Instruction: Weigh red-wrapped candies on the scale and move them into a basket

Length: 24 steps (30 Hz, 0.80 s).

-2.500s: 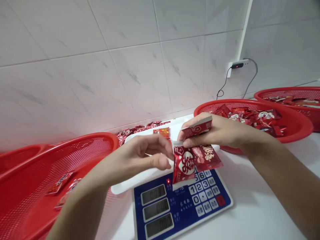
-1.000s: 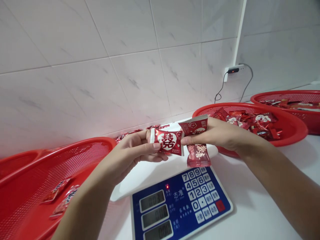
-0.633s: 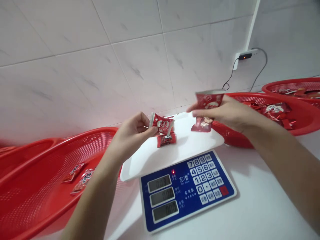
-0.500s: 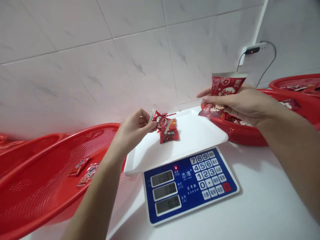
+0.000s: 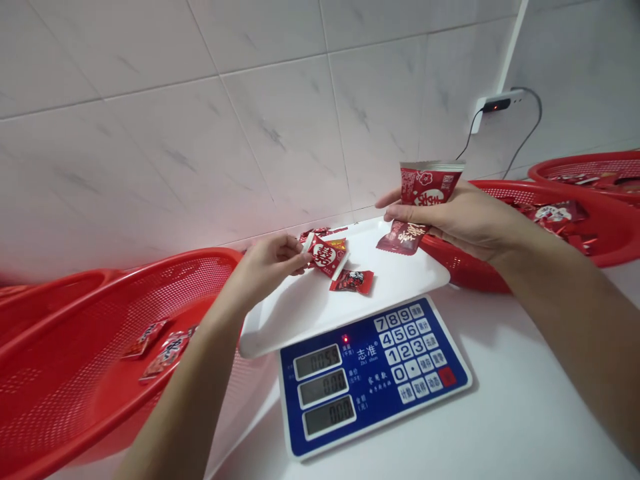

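My left hand (image 5: pixel 273 267) pinches the corner of a small red candy packet (image 5: pixel 327 256) with white lettering, low over the white scale pan (image 5: pixel 295 317). Just right of it, a red packet with black print (image 5: pixel 353 282) lies on the pan, and an orange-yellow one (image 5: pixel 338 244) peeks out behind. My right hand (image 5: pixel 445 217) is closed round red candy packets (image 5: pixel 430 187), one sticking up above the thumb and a darker one (image 5: pixel 401 237) hanging below, over the pan's right end. The blue digital scale (image 5: pixel 375 380) stands in front, its top display reading about 0.059.
Red perforated baskets flank the scale: a large left basket (image 5: pixel 115 393) holding a few packets, and a right basket (image 5: pixel 615 233) with more, partly behind my right arm. Another basket (image 5: pixel 590 163) sits farther back. Behind is a tiled wall with a power socket (image 5: pixel 495 107) and cables.
My right hand has come left and slightly down with its packets, over the pan. The black-printed packet now lies farther right, apart from the others. The top display has risen from about 0.03.
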Each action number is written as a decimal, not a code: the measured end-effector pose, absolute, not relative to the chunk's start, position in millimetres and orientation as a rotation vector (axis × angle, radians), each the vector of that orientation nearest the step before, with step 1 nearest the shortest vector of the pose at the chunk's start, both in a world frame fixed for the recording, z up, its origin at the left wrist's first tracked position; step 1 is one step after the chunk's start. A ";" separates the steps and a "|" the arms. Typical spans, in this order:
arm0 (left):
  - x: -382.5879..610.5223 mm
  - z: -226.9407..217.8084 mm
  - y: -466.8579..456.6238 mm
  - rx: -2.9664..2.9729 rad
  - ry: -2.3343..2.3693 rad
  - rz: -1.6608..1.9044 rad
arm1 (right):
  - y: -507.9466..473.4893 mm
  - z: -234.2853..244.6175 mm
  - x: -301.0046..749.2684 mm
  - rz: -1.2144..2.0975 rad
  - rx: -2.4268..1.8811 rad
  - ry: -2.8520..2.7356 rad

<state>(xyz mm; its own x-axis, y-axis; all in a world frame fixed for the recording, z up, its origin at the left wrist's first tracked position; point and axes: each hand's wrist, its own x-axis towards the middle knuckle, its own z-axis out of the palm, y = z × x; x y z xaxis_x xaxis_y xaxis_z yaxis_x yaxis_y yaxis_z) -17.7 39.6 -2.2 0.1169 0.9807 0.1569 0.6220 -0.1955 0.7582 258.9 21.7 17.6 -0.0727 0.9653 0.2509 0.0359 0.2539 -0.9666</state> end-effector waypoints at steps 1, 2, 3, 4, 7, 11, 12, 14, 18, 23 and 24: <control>-19.3 -0.4 39.6 1.864 1.543 0.891 | 21.9 17.3 259.5 1.046 -1.008 -1.408; -20.9 0.7 39.5 1.853 1.547 0.874 | 22.2 17.0 260.1 1.050 -1.001 -1.411; -22.2 1.2 39.2 1.853 1.565 0.850 | 22.4 16.7 260.6 1.050 -0.996 -1.413; -23.2 1.2 38.5 1.866 1.597 0.825 | 22.6 16.4 260.8 1.048 -0.995 -1.418; -22.3 1.1 33.8 1.981 1.721 0.802 | 23.1 14.7 258.3 1.039 -0.995 -1.449; -7.5 7.7 18.7 2.050 1.622 0.935 | 23.3 10.9 246.1 0.919 -0.926 -1.398; -0.9 9.8 13.3 2.028 1.512 0.976 | 22.9 10.0 242.2 0.879 -0.904 -1.380; 14.4 12.2 1.9 1.945 1.238 1.024 | 21.1 8.3 234.5 0.829 -0.877 -1.367; 40.4 9.1 -13.6 1.716 0.902 1.035 | 15.7 5.4 224.0 0.795 -0.849 -1.395; 38.8 6.7 -10.7 1.545 0.845 1.061 | 13.2 2.1 223.7 0.898 -0.807 -1.491; 35.7 7.2 -8.8 1.545 0.850 1.074 | 12.9 2.3 224.9 0.953 -0.794 -1.505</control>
